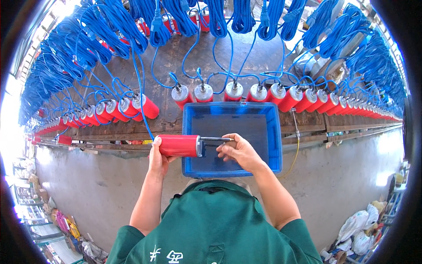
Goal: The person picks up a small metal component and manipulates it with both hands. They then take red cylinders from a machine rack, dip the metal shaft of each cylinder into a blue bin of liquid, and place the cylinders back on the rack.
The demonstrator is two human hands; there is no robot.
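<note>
Partly hidden cylinder, rod, end unclear

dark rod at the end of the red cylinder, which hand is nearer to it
Right. The right hand is at the free end of the dark rod; the left hand is farther away, holding the red cylinder's opposite end.

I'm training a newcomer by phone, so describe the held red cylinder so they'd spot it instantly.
Find the blue tray in the centre. By its left rim, the left hand holds the red cylinder. Unlike the cylinders standing behind, it's held sideways, a dark rod at its right end.
</note>
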